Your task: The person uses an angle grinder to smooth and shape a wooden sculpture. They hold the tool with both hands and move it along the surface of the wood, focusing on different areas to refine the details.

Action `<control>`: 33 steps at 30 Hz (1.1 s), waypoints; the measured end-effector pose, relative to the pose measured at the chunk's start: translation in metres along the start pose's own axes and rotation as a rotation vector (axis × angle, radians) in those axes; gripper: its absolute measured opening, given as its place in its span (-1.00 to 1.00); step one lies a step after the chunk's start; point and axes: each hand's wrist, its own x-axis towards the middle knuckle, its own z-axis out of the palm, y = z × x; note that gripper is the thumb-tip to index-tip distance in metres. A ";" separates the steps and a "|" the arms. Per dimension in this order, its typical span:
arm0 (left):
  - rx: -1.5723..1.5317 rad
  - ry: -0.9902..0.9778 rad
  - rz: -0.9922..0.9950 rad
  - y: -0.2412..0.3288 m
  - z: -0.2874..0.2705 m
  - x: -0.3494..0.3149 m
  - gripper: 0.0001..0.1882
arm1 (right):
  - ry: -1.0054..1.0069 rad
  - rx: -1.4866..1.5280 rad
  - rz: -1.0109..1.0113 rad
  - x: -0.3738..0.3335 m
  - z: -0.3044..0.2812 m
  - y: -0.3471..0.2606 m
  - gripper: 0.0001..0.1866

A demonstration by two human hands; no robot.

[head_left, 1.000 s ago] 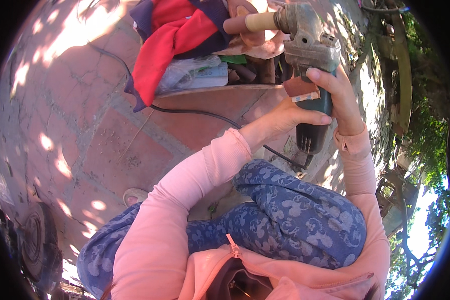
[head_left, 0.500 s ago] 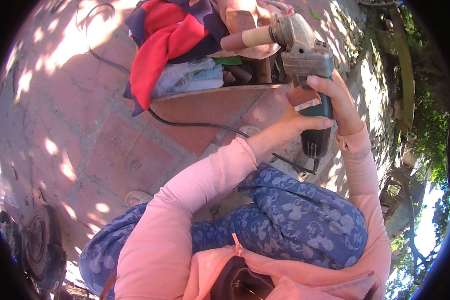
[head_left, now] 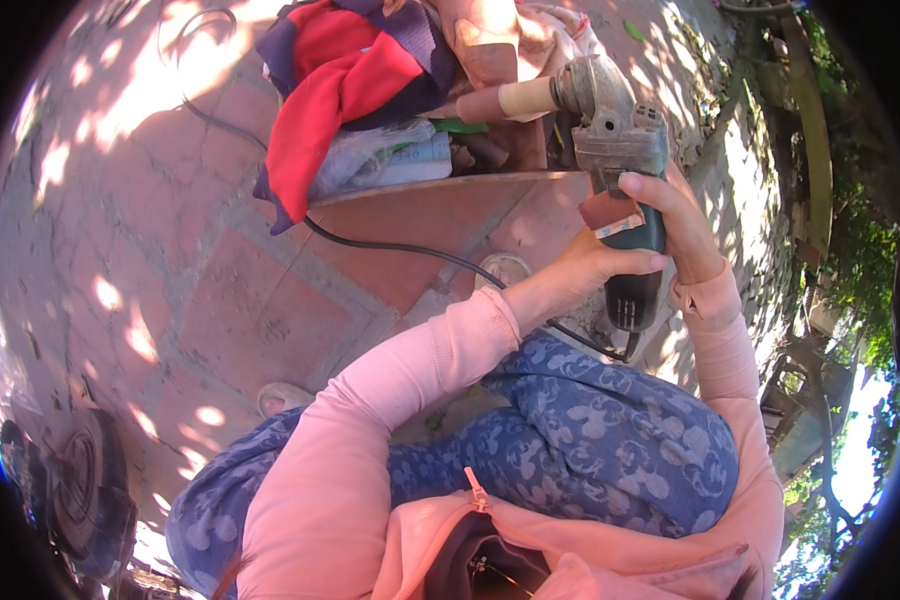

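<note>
Both my hands hold an angle grinder [head_left: 621, 148] upright in front of me, its metal gear head farthest from me. A brown and tan cylindrical attachment [head_left: 505, 102] sticks out leftward from the head. My left hand [head_left: 578, 270] is closed round the left side of the dark green and black body, its thumb across the front. My right hand [head_left: 692, 222] wraps the right side, thumb on the upper body. Between them a torn reddish-brown piece, like sandpaper [head_left: 610, 213], lies against the body; which hand pins it I cannot tell.
Beyond the grinder stands a wide round container [head_left: 450, 190] heaped with red and navy cloth [head_left: 345, 95], plastic and a light blue packet [head_left: 422, 158]. A black cord [head_left: 400, 247] runs over the tiled floor [head_left: 260, 300]. Dark round machinery [head_left: 80, 480] stands at left.
The grinder has shifted slightly to the right and toward me, with both hands still on it. More of the sandal beside my left wrist shows. The whole view has moved a little.
</note>
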 end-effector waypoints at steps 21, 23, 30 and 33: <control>0.081 0.048 0.096 0.053 0.008 0.008 -0.41 | -0.085 0.038 0.048 0.036 -0.001 -0.019 -0.48; 0.080 0.052 0.063 0.037 0.013 -0.003 -0.36 | -0.046 0.053 0.053 0.017 -0.001 -0.008 -0.45; -0.051 0.010 0.037 0.029 0.025 -0.002 -0.35 | 0.007 0.010 0.133 0.004 0.006 -0.033 -0.50; -0.003 -0.022 0.149 0.064 0.017 0.011 -0.40 | -0.012 0.016 0.028 0.029 0.019 -0.054 -0.59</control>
